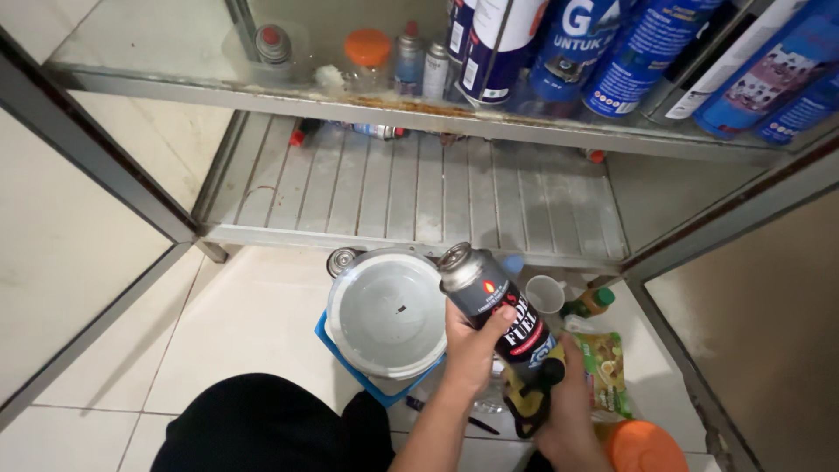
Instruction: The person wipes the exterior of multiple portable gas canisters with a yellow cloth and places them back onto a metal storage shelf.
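Observation:
A dark grey gas canister [491,300] with a flame mark and a silver top is tilted over the floor, held in both hands. My left hand [472,350] wraps its middle from the left. My right hand [572,411] grips its lower end, where a black and yellow cap or strap [526,404] hangs. Just left of the canister a round white bowl [386,313] rests on a blue square base [336,354]. My knee in black cloth [262,424] is at the bottom.
An open metal cabinet stands ahead with a slatted lower shelf [419,188] and an upper glass shelf [175,79] carrying several blue canisters [612,52] and small jars. On the tiled floor lie a clear cup [546,295], a green-capped bottle [590,301], a green packet [605,371] and an orange lid [647,447].

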